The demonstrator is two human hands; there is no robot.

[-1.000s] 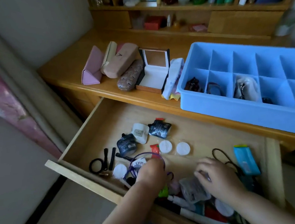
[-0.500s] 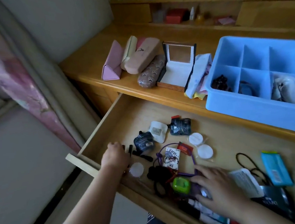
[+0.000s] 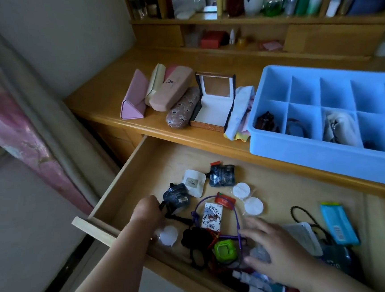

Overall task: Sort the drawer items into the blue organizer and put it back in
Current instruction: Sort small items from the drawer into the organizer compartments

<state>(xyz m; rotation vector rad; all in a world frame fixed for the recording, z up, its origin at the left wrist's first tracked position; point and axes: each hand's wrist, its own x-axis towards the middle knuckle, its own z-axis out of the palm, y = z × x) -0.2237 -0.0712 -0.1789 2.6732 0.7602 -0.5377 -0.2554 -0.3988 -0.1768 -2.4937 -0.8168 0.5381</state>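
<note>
The blue organizer [image 3: 323,157] is cut off by the right picture edge; its far-right compartments are out of view. Contents of its front compartments are dark and not identifiable. The left hand [image 3: 146,214] shows only its back, so its fingers and any item beneath cannot be determined. The right hand [image 3: 277,252] covers drawer items. The drawer [image 3: 124,175] front-right corner is cropped.

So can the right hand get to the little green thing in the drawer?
Probably yes. The right hand hovers open just beside the green thing; only a purple cord runs between them, nothing covers it.
</note>
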